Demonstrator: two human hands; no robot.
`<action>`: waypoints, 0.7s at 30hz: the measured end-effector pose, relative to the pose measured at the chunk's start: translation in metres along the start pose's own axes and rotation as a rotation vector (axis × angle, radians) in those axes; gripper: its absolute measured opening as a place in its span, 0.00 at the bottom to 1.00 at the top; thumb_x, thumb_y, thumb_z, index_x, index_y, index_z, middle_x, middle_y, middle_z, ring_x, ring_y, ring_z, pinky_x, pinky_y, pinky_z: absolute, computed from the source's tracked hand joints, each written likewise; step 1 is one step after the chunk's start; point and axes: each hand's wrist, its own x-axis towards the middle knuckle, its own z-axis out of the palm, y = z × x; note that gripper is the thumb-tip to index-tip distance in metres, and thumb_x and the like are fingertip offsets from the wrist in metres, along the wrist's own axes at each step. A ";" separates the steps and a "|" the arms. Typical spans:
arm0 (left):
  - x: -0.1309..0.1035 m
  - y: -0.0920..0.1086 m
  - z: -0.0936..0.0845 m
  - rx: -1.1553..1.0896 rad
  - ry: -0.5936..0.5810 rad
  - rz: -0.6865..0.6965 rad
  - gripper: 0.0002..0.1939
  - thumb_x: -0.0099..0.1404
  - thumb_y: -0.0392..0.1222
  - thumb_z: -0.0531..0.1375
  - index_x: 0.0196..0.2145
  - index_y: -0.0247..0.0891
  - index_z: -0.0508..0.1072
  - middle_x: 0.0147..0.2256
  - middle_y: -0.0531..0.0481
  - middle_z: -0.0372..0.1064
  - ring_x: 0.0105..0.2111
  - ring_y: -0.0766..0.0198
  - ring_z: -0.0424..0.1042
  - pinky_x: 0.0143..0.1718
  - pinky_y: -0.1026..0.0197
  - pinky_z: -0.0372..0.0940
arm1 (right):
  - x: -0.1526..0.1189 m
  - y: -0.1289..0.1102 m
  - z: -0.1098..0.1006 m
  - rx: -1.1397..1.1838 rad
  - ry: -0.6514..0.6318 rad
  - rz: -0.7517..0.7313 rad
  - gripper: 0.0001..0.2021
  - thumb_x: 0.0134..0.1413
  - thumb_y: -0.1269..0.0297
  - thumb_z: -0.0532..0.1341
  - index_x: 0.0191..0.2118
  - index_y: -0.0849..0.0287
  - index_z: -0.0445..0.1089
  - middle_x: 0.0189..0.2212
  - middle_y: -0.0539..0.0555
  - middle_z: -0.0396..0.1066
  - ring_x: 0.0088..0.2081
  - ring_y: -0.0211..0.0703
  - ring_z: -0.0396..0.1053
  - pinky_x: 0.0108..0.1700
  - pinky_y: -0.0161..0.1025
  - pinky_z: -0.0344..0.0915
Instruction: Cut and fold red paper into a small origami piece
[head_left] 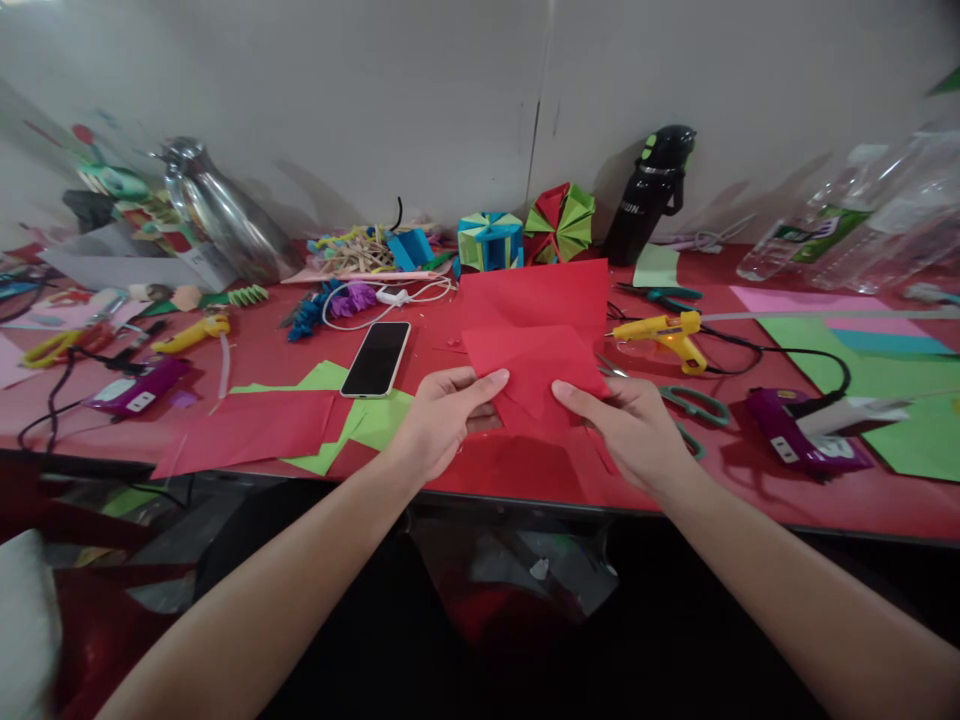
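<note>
Both hands hold a sheet of red paper (534,362) above the front of the table. My left hand (444,415) pinches its left edge, thumb on top and fingers underneath. On the other side my right hand (626,420) grips the right edge the same way. Beyond it a larger red sheet (536,293) stands partly behind the held paper; whether the two are joined I cannot tell. Green-handled scissors (697,405) lie just right of my right hand, partly covered by it. A phone (376,358) rests left of the paper, on green sheets (382,418).
A yellow glue gun (664,335) and a purple power strip (806,432) with cables sit at right. Another glue gun (193,333) lies left. Along the wall stand a steel jug (225,215), paper wheels (491,242), a black bottle (649,195) and plastic bottles (847,215).
</note>
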 end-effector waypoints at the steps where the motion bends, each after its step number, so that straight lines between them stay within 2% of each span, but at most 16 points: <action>1: 0.000 0.000 0.000 0.002 0.001 0.002 0.15 0.59 0.46 0.69 0.42 0.35 0.81 0.41 0.40 0.80 0.35 0.57 0.80 0.38 0.57 0.75 | 0.000 0.000 0.000 -0.021 0.007 -0.011 0.14 0.49 0.53 0.70 0.22 0.57 0.75 0.24 0.50 0.72 0.28 0.41 0.69 0.34 0.41 0.67; 7: -0.001 0.001 0.002 0.018 -0.028 0.061 0.16 0.59 0.46 0.69 0.43 0.35 0.80 0.42 0.40 0.80 0.38 0.54 0.80 0.42 0.52 0.75 | 0.002 0.002 -0.003 -0.004 -0.014 -0.015 0.13 0.50 0.52 0.69 0.26 0.57 0.77 0.27 0.51 0.75 0.30 0.42 0.70 0.35 0.42 0.69; 10: -0.001 0.001 0.003 0.014 -0.011 0.103 0.16 0.59 0.46 0.69 0.43 0.35 0.80 0.42 0.41 0.80 0.38 0.54 0.80 0.43 0.52 0.75 | 0.002 0.001 0.000 0.157 -0.040 -0.001 0.10 0.50 0.54 0.70 0.32 0.55 0.78 0.33 0.52 0.77 0.35 0.43 0.73 0.40 0.43 0.71; 13: -0.001 -0.001 0.005 0.000 0.008 0.158 0.15 0.60 0.46 0.68 0.41 0.35 0.81 0.41 0.42 0.80 0.39 0.55 0.80 0.44 0.52 0.74 | 0.000 0.001 0.007 0.295 -0.111 0.055 0.12 0.47 0.55 0.72 0.36 0.54 0.78 0.38 0.53 0.78 0.37 0.43 0.74 0.43 0.44 0.73; 16: -0.002 -0.004 0.008 -0.008 0.011 0.200 0.15 0.60 0.48 0.68 0.41 0.35 0.81 0.40 0.43 0.80 0.39 0.55 0.79 0.46 0.51 0.74 | -0.003 0.004 0.013 0.297 -0.145 0.121 0.15 0.44 0.55 0.73 0.38 0.56 0.79 0.36 0.55 0.79 0.33 0.43 0.75 0.41 0.44 0.74; 21: -0.003 -0.008 0.014 0.031 0.018 0.232 0.15 0.61 0.49 0.67 0.39 0.35 0.80 0.39 0.44 0.79 0.40 0.56 0.78 0.48 0.51 0.72 | -0.004 0.010 0.015 0.238 -0.052 0.085 0.13 0.44 0.56 0.74 0.34 0.58 0.79 0.29 0.54 0.78 0.29 0.41 0.73 0.38 0.43 0.73</action>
